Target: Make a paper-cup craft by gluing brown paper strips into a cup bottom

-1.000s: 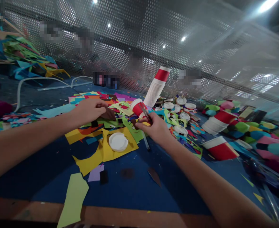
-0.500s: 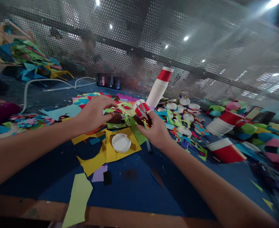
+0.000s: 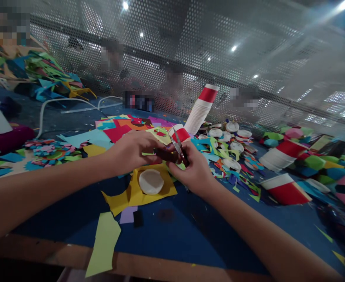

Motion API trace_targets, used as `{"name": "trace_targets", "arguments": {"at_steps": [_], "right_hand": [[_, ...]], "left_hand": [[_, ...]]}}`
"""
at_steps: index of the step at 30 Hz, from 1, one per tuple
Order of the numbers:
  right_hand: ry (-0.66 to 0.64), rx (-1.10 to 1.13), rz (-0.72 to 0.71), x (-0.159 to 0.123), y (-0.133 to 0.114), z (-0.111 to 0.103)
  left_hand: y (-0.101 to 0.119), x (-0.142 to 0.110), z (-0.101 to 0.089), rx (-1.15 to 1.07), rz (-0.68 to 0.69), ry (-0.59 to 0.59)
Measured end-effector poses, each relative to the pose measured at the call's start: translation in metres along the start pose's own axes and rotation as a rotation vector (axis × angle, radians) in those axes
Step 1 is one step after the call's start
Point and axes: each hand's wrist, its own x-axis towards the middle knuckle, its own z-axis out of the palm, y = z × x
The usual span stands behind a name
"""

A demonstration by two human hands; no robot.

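Observation:
My right hand [image 3: 194,164] grips a pair of scissors [image 3: 177,141], blades pointing up and away from me. Between the two hands is a dark brown piece of paper [image 3: 165,154]. The fingers of my left hand [image 3: 133,150] close on its left end, while its right end meets my right fingers and thumb. Just below my hands, a white round disc-like piece [image 3: 151,181] lies on a yellow paper sheet [image 3: 169,187]. A red and white paper cup [image 3: 179,133] stands right behind the scissors.
A tall leaning stack of paper cups [image 3: 201,109] stands behind. Colourful scraps and small white-rimmed round pieces [image 3: 231,126] cover the right middle. More cups [image 3: 287,192] lie at right. A pale green strip [image 3: 104,243] overhangs the front table edge. Perforated metal panels [image 3: 160,51] rise behind.
My left hand has moved right and down and now holds the brown paper beside my right hand. The scissors stay in my right hand. The whole view has shifted slightly.

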Motion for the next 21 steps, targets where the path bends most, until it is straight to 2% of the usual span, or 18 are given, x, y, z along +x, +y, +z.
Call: {"name": "trace_targets", "arguments": {"at_steps": [6, 11, 21], "right_hand": [[0.024, 0.082, 0.023, 0.001, 0.005, 0.000], [0.046, 0.155, 0.039, 0.003, 0.008, -0.002], [0.181, 0.258, 0.111, 0.004, 0.014, -0.013]], "left_hand": [[-0.003, -0.001, 0.000, 0.184, -0.020, -0.003], [-0.002, -0.002, 0.002, 0.351, 0.067, 0.057], [0.001, -0.002, 0.001, 0.406, 0.211, 0.204]]}}
